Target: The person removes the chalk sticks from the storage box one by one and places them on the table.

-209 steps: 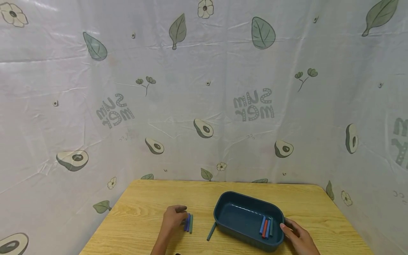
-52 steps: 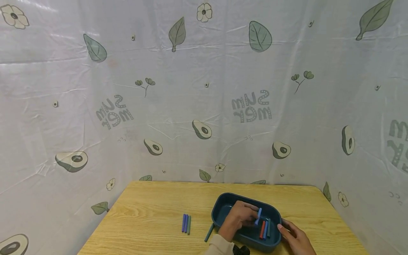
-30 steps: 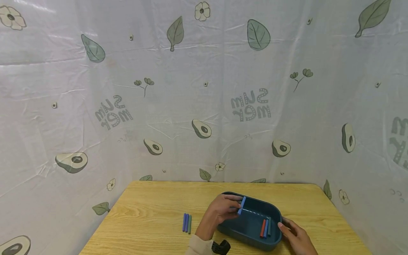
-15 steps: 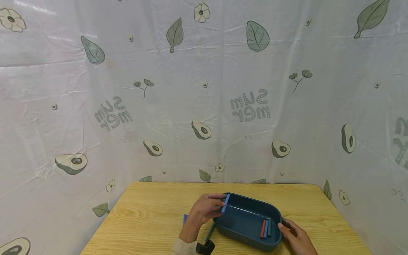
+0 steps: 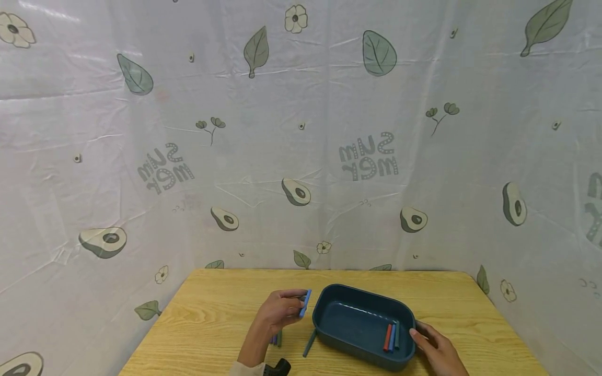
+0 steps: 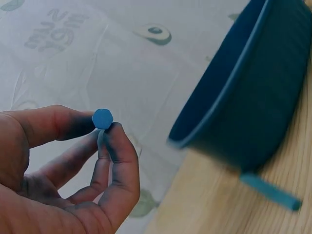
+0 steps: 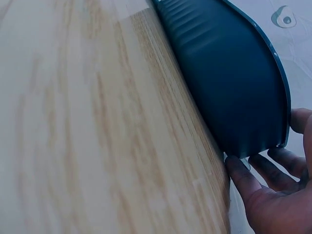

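My left hand (image 5: 276, 315) pinches a blue chalk stick (image 5: 305, 304) between thumb and fingertips, just left of the dark blue plastic bin (image 5: 357, 317). The left wrist view shows the stick's six-sided end (image 6: 102, 119) and dark smudges on the fingers. My right hand (image 5: 440, 350) grips the bin's right end, thumb at the rim and fingers against the outer wall (image 7: 229, 87). Inside the bin at the right lie a red stick (image 5: 388, 338), a blue stick (image 5: 392, 339) and a green stick (image 5: 397, 336), side by side.
A green stick (image 5: 309, 343) lies on the wooden table (image 5: 221, 297) at the bin's left front corner. More sticks (image 5: 279, 339) lie farther left, partly hidden behind my left wrist. A patterned sheet (image 5: 263, 156) hangs behind and beside the table.
The left hand has taken a blue stick from the row in the bin and carried it left, past the rim. The right hand stays at the bin's end.
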`<action>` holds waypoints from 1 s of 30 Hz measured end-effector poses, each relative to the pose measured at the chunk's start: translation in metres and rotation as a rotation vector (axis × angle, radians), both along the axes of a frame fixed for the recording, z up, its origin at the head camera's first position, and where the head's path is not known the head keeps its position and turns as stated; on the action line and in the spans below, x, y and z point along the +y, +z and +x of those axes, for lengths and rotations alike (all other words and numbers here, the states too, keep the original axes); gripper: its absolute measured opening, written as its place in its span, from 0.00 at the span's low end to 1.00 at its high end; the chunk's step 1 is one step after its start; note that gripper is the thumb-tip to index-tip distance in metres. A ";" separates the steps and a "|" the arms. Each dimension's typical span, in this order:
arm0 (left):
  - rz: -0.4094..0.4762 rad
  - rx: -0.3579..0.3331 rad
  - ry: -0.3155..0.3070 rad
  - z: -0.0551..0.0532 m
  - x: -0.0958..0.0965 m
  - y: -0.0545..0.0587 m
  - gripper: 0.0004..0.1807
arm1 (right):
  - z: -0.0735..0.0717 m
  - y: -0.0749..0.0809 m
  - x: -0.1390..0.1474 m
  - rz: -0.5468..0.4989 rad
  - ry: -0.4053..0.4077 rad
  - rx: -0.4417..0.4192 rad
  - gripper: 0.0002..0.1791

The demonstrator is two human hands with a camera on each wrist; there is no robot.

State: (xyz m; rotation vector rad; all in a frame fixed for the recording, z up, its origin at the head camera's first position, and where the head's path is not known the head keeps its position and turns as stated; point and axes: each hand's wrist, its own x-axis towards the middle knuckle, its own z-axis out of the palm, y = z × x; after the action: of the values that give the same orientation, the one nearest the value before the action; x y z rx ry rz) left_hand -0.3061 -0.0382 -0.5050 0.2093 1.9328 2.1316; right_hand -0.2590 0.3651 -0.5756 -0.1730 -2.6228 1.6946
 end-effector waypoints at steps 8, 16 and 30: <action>-0.010 -0.006 0.036 0.004 -0.033 -0.006 0.29 | -0.002 -0.001 0.002 0.025 0.011 -0.011 0.48; -0.030 -0.012 0.091 0.008 -0.054 -0.017 0.29 | -0.003 -0.002 0.002 0.002 0.015 -0.011 0.48; -0.124 0.021 0.160 0.008 -0.079 -0.039 0.30 | 0.000 -0.003 -0.001 -0.012 0.002 -0.004 0.46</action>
State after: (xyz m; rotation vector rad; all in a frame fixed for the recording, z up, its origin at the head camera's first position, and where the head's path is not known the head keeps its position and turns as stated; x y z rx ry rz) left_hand -0.2977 -0.1167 -0.5437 0.0554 2.1517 2.1028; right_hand -0.2585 0.3638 -0.5789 -0.1742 -2.6175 1.7123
